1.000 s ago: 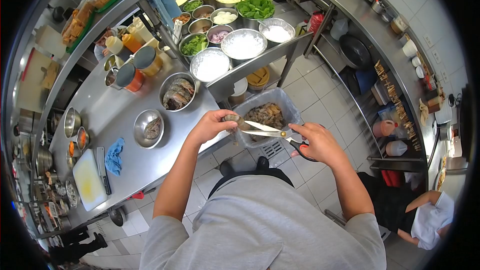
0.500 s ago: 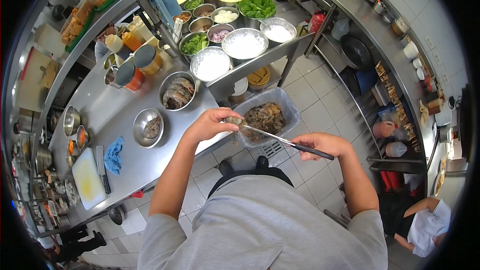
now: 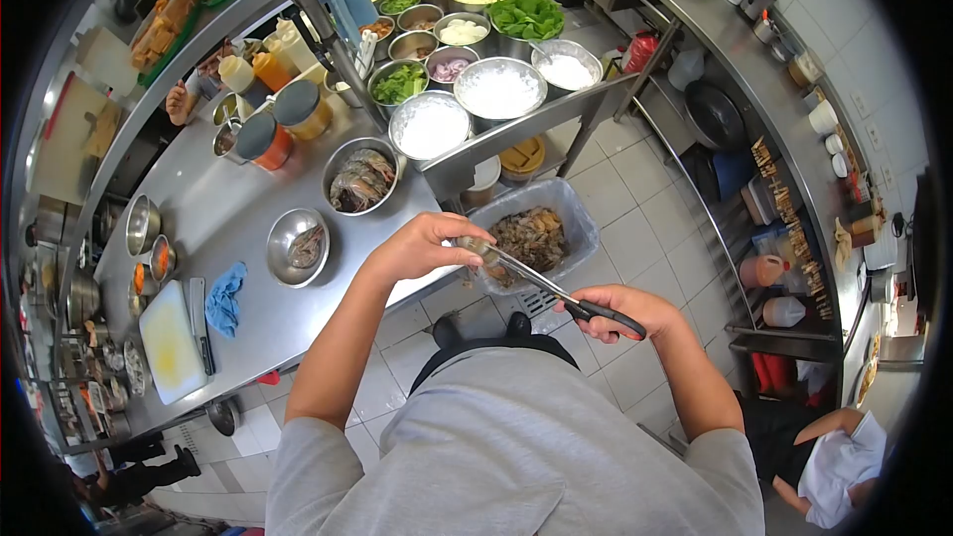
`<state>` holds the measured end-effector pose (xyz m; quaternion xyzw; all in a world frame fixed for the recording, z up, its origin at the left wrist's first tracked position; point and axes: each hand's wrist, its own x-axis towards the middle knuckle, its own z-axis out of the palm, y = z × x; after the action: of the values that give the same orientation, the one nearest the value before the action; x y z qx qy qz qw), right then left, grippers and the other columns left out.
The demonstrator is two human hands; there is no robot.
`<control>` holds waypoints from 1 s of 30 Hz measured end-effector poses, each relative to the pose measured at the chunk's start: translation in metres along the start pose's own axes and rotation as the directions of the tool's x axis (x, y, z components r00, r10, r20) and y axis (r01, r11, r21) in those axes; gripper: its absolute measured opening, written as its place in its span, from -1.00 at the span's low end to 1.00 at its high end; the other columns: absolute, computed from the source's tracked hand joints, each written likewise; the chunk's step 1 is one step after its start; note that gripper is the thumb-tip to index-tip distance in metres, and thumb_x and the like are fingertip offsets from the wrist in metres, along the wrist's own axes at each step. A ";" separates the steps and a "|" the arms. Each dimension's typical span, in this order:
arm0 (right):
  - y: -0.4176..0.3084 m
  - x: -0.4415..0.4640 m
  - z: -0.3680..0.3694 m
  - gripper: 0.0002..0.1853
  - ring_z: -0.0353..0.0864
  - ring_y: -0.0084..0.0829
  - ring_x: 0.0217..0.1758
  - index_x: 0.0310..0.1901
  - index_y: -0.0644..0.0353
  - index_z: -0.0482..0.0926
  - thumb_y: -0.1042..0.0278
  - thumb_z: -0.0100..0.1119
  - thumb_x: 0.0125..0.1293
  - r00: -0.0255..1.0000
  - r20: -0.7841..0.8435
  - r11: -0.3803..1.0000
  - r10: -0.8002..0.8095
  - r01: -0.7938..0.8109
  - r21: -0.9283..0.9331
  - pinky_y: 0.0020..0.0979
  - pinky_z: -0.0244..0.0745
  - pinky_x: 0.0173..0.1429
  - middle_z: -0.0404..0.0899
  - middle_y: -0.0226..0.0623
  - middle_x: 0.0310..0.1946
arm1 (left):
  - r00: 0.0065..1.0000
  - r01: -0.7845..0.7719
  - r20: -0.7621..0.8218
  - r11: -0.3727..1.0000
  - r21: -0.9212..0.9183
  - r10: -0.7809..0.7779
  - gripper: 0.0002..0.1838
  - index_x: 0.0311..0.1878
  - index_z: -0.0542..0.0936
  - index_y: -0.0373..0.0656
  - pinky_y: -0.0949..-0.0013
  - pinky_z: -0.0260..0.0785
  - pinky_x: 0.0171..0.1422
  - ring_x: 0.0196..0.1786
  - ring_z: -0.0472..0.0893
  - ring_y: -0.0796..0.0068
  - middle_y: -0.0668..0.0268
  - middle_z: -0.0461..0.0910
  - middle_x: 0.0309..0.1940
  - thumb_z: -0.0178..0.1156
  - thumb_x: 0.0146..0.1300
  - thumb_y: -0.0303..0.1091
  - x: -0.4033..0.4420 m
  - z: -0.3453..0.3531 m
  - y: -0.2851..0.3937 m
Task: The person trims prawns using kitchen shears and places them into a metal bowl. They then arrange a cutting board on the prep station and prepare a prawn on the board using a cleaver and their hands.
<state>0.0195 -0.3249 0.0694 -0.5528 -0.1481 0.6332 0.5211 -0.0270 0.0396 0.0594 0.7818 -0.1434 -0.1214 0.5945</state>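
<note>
Here's the steel tabletop, stretching away to the left, and beyond its right corner sits the lined tub, grey-brown prawns heaped inside. The cutting board lies towards the near edge, left end, with the knife alongside. Up by the right edge, the larger bowl holds whole prawns; nearer, the smaller bowl has a prawn in it, and the blue cloth is bunched between that bowl and the knife. Now the right hand: fingers wrapped round the black handles of the scissors, blades slanting over the tub to the left hand. That one has thumb and fingertips pinched on a held prawn, right at the blade tips; whether the blades are parted, can't tell.
</note>
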 end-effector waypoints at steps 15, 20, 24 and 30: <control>0.013 0.010 -0.004 -0.28 0.41 -0.69 -0.42 0.42 0.12 0.43 0.17 0.49 0.26 0.994 -0.016 0.988 -0.111 0.108 -0.110 -0.60 0.33 -0.41 0.42 -0.58 -0.37 | 0.997 0.079 0.014 0.966 -0.246 -0.078 -0.65 0.11 0.69 -0.28 0.40 0.57 0.03 -0.14 0.71 0.51 0.27 0.74 -0.17 0.41 0.24 -0.54 0.002 0.001 0.001; 0.012 0.008 -0.007 -0.29 0.40 -0.66 -0.22 0.49 0.03 0.33 0.21 0.39 0.37 0.985 0.078 0.973 -0.155 0.166 -0.160 -0.54 0.41 -0.19 0.37 -0.60 -0.29 | 0.993 0.115 0.000 0.935 -0.335 -0.122 -0.68 0.09 0.69 -0.30 0.41 0.58 -0.02 -0.19 0.70 0.55 0.30 0.74 -0.18 0.40 0.27 -0.52 0.002 0.003 0.000; 0.008 0.005 -0.001 -0.30 0.40 -0.64 -0.27 0.48 0.03 0.35 0.17 0.38 0.35 0.996 0.061 0.987 -0.068 0.076 -0.139 -0.56 0.41 -0.23 0.38 -0.57 -0.26 | 0.998 0.062 0.007 0.983 -0.171 -0.062 -0.69 0.07 0.71 -0.26 0.42 0.53 -0.06 -0.20 0.67 0.55 0.31 0.73 -0.23 0.42 0.26 -0.47 0.001 -0.001 0.010; 0.013 0.009 0.002 -0.33 0.39 -0.64 -0.31 0.47 0.05 0.36 0.23 0.33 0.36 0.997 0.076 0.996 -0.024 0.031 -0.085 -0.58 0.40 -0.25 0.38 -0.54 -0.26 | 1.000 -0.012 0.022 1.000 0.029 0.011 -0.69 0.01 0.75 -0.19 0.36 0.46 -0.05 -0.18 0.64 0.46 0.27 0.71 -0.27 0.48 0.21 -0.33 0.002 0.000 0.023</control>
<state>0.0130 -0.3218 0.0552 -0.5483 -0.2022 0.6393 0.4997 -0.0275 0.0329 0.0814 0.7880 -0.1562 -0.1244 0.5823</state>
